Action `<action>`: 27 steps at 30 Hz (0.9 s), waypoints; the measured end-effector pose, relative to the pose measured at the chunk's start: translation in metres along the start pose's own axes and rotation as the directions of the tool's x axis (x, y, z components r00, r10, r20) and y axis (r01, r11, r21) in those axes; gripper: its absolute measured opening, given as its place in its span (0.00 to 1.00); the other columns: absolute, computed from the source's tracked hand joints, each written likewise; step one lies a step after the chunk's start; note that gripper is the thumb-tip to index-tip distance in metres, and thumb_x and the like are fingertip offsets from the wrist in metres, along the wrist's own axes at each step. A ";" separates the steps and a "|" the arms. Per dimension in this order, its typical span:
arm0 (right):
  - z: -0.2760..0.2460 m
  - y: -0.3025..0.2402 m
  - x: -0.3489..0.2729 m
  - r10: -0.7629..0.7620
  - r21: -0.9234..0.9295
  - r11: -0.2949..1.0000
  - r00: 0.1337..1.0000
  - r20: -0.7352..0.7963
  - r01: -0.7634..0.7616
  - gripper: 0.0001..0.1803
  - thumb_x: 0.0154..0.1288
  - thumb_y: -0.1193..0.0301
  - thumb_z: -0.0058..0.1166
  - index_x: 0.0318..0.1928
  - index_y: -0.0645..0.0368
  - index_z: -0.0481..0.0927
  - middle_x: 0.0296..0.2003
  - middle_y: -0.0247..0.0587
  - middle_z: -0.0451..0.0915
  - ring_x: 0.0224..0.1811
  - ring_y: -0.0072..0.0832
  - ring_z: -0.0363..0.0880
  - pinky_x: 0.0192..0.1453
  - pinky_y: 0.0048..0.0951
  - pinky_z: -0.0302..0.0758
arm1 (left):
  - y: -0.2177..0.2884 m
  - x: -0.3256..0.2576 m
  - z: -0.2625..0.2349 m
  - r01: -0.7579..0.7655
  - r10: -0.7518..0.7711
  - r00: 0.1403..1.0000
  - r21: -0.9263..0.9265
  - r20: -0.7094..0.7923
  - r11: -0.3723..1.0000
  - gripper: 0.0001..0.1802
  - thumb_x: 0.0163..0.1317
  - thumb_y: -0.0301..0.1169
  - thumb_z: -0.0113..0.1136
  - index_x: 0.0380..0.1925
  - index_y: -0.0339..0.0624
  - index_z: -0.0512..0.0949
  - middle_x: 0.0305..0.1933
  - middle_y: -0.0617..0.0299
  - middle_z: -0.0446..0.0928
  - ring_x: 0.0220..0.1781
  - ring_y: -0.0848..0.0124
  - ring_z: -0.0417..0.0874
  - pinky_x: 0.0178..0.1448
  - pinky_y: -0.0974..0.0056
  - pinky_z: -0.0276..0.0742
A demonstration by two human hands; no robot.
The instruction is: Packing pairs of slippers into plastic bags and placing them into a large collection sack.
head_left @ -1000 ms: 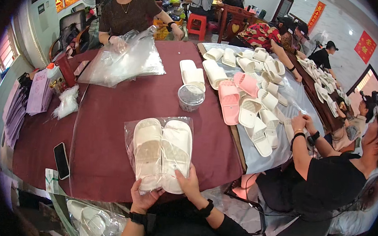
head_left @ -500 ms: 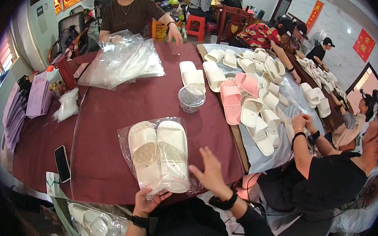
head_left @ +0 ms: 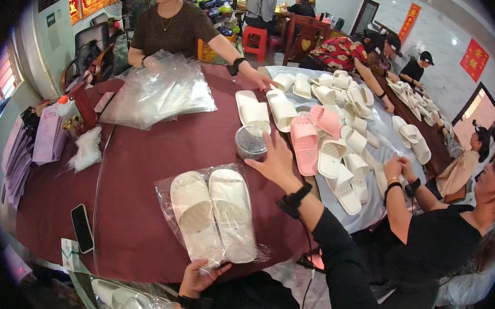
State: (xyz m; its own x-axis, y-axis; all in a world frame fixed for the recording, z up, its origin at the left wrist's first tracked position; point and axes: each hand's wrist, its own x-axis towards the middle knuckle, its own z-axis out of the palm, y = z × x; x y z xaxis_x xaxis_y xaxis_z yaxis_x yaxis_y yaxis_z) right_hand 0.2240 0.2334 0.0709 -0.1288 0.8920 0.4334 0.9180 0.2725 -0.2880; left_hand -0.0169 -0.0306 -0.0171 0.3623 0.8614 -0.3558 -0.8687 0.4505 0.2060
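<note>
A pair of cream slippers (head_left: 233,207) lies side by side in a clear plastic bag on the dark red tablecloth (head_left: 133,203). My left hand (head_left: 202,277) grips the near end of this bag at the table's front edge. Farther off, my right hand (head_left: 277,162) stretches out with fingers apart, next to a round clear plastic tub (head_left: 250,144). Its fingertips overlap the tub's right side; whether they touch it I cannot make out. The tub's small contents are too blurred to name.
Loose cream slippers (head_left: 354,138) and a pink pair (head_left: 305,140) cover the table at right. Clear bags (head_left: 162,92) are piled at the far left, before a person (head_left: 179,27). A phone (head_left: 82,228) lies at left. Another person (head_left: 433,227) sits close on my right.
My right hand has moved away from the bagged slippers, forward to the tub. The person opposite now reaches toward the loose slippers. My left hand keeps its grip on the bag.
</note>
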 end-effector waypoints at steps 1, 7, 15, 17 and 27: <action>0.002 -0.009 0.008 0.002 0.004 1.000 1.000 0.002 -0.002 0.51 0.45 0.39 0.60 0.66 0.51 0.60 0.65 0.61 0.54 0.66 0.56 0.56 0.62 0.57 0.59 | 0.000 0.000 0.000 0.021 -0.021 1.000 -0.026 -0.013 0.999 0.31 0.53 0.26 0.52 0.58 0.28 0.60 0.55 0.45 0.72 0.56 0.50 0.74 0.66 0.39 0.61; 0.019 -0.042 0.045 0.108 -0.180 0.981 0.976 0.191 -0.074 0.53 0.42 0.40 0.62 0.68 0.41 0.56 0.69 0.58 0.46 0.71 0.58 0.40 0.66 0.66 0.45 | 0.002 -0.002 -0.002 0.015 -0.011 0.999 0.078 -0.053 0.997 0.35 0.52 0.31 0.53 0.61 0.33 0.58 0.58 0.45 0.70 0.55 0.49 0.74 0.63 0.40 0.64; 0.044 -0.031 0.051 0.170 -0.180 0.975 0.957 0.234 -0.129 0.50 0.43 0.48 0.65 0.68 0.35 0.56 0.68 0.60 0.47 0.69 0.63 0.44 0.64 0.63 0.53 | 0.003 -0.003 -0.003 0.045 -0.045 0.999 -0.018 -0.027 0.999 0.33 0.52 0.26 0.51 0.61 0.34 0.58 0.61 0.47 0.67 0.61 0.49 0.70 0.65 0.37 0.61; 0.044 -0.031 0.048 0.188 -0.194 0.970 0.953 0.239 -0.143 0.48 0.44 0.52 0.64 0.68 0.35 0.57 0.68 0.61 0.47 0.69 0.62 0.45 0.63 0.60 0.56 | 0.003 -0.003 -0.002 0.036 -0.036 0.999 -0.006 -0.034 0.999 0.33 0.52 0.26 0.51 0.61 0.34 0.58 0.61 0.47 0.67 0.60 0.49 0.70 0.65 0.37 0.61; 0.031 -0.014 0.037 0.173 -0.161 0.978 0.949 0.263 -0.134 0.46 0.44 0.57 0.63 0.67 0.37 0.58 0.66 0.64 0.50 0.67 0.62 0.49 0.61 0.61 0.57 | 0.003 -0.001 -0.008 0.031 -0.027 0.999 0.091 -0.040 0.995 0.33 0.52 0.32 0.52 0.60 0.31 0.61 0.58 0.46 0.70 0.57 0.51 0.73 0.65 0.40 0.63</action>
State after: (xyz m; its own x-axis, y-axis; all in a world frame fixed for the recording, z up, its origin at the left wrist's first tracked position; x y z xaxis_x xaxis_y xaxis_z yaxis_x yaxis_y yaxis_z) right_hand 0.1946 0.2740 0.0647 -0.0621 0.9886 0.1370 0.9753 0.0893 -0.2021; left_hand -0.0223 -0.0315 -0.0231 0.3720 0.8388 -0.3975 -0.8226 0.4963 0.2774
